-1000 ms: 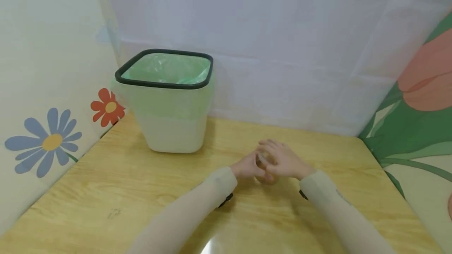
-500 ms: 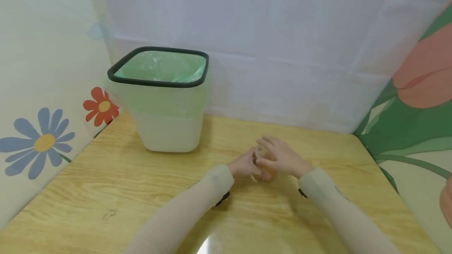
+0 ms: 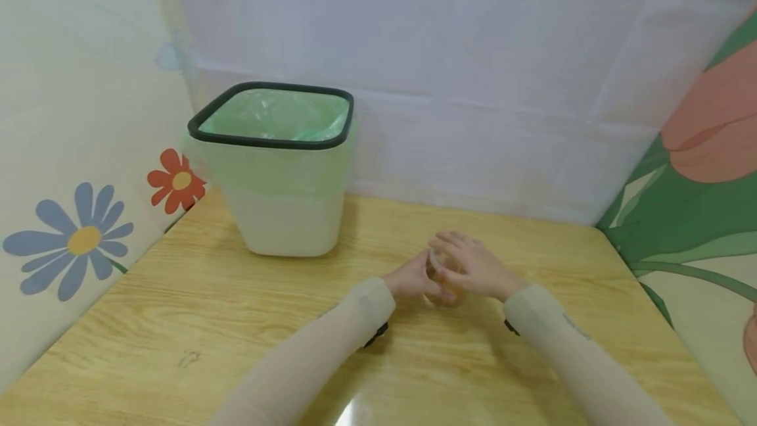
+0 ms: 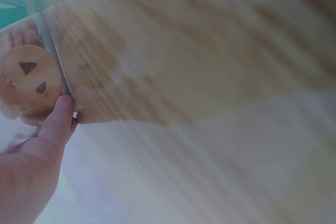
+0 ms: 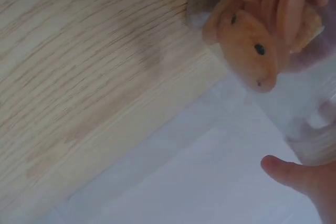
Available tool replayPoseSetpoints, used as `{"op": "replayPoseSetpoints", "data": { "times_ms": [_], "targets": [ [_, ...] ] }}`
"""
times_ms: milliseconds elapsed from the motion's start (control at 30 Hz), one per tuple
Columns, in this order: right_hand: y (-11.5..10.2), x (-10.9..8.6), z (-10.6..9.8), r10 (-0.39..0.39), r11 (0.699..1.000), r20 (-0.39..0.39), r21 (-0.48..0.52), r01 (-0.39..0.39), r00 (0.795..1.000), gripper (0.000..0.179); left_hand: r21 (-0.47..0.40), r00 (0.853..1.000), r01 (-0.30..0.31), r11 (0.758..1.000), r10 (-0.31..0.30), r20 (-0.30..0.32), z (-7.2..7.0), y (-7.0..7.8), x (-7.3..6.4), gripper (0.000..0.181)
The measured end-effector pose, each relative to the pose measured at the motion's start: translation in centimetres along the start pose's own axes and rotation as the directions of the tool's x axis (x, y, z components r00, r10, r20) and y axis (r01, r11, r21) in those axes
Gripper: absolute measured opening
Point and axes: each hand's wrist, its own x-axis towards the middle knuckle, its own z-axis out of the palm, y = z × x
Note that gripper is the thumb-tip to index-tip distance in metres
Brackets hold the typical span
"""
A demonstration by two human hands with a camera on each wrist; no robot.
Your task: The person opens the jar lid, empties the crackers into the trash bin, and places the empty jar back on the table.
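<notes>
A clear jar (image 5: 286, 111) stands on the wooden table between both hands. Through its wall I see several orange-brown, cookie-like pieces (image 5: 249, 51), some with dark holes like eyes. In the head view my left hand (image 3: 411, 278) grips the jar's side, and in the left wrist view its thumb (image 4: 56, 119) presses against it. My right hand (image 3: 478, 267) arches over the jar's top, hiding much of it. The right wrist view shows that hand's thumb (image 5: 286, 174) stretched out, apart from the jar's upper end. The right fingers' contact with the top is hidden.
A white bin (image 3: 290, 225) with a black rim and a green bag liner stands at the back left of the wooden table (image 3: 248, 321). A white cloth (image 3: 473, 117) hangs behind the table. Flower-patterned walls flank both sides.
My right hand's thumb and fingers have shifted slightly around the jar's top. The left hand keeps its hold on the jar's side. The head view has swayed a little.
</notes>
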Motion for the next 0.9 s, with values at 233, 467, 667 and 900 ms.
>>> {"op": "replayPoseSetpoints", "data": {
  "times_ms": [233, 467, 667, 900],
  "targets": [
    [-0.9, -0.1, -0.3, 0.076, 0.997, 0.027, 0.018, -0.077, 0.997, 0.064, 0.092, 1.000, -0.020, 0.996, 0.020, -0.005, -0.1, 0.3, -0.2, 0.093],
    [-1.0, -0.3, -0.3, 0.120, 0.990, 0.005, -0.071, -0.119, 0.993, 0.079, 0.119, 0.999, -0.052, 0.992, 0.051, 0.007, -0.1, 0.2, -0.3, 0.094],
    [-0.9, -0.3, -0.1, 0.138, 0.987, 0.010, -0.085, -0.137, 0.990, 0.078, 0.014, 0.998, -0.062, 0.998, 0.062, 0.032, -0.3, -0.6, 0.0, 0.089],
    [0.0, -0.5, -0.2, 0.070, 0.997, 0.008, -0.032, -0.069, 0.998, 0.069, 0.045, 1.000, -0.027, 0.999, 0.027, 0.010, -0.1, -0.1, -0.1, 0.091]
  ]
}}
